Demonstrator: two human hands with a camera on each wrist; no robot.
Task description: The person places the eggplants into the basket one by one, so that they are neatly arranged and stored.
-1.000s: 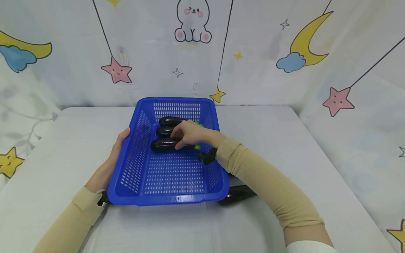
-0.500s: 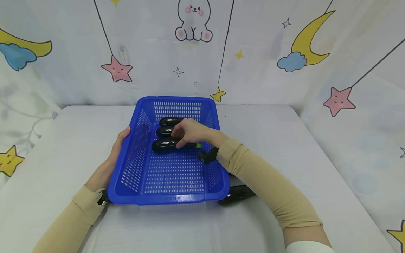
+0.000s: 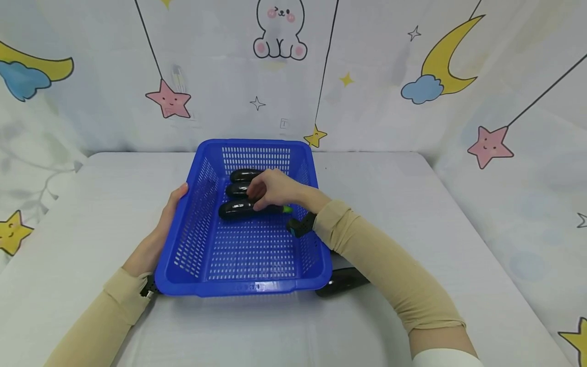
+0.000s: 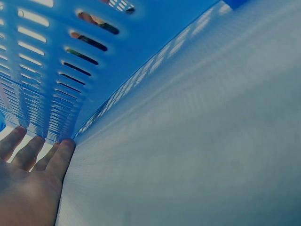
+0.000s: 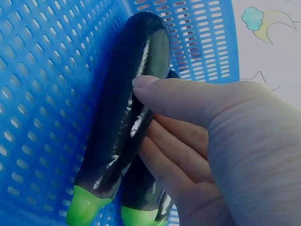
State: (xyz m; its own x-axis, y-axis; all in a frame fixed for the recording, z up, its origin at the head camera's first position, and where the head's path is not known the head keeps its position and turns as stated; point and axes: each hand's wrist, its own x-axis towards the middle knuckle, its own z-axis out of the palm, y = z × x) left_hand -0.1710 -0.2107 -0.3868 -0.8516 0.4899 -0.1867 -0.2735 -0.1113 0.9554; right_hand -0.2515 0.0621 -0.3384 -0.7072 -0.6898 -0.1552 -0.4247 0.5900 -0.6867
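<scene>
Before a pale backdrop (image 3: 220, 56) printed with moons and stars, a white cloth-covered table (image 3: 403, 204) spreads wide on both sides of a deep blue plastic basket (image 3: 229, 289), rectangular, with slotted walls and a smooth rolled rim. Its back rim stands near the table's far edge; the slotted floor shows between the nearest contents and the front rim.

Inside, towards the back, three glossy black eggplants lie crosswise, side by side: a near eggplant (image 3: 236, 209), a middle eggplant (image 3: 236, 190) and a far eggplant (image 3: 245, 175). The near one is plump, smooth and streaked with highlights, narrowing to a bright green stem. A dark, shiny, rounded object (image 3: 341, 281) rests outside the front right corner, partly behind the right sleeve (image 3: 380, 260).

The right hand (image 3: 275, 189) pinches the near eggplant, thumb opposite fingers. The left hand (image 3: 165, 219) touches the basket's left side, fingers extended.
</scene>
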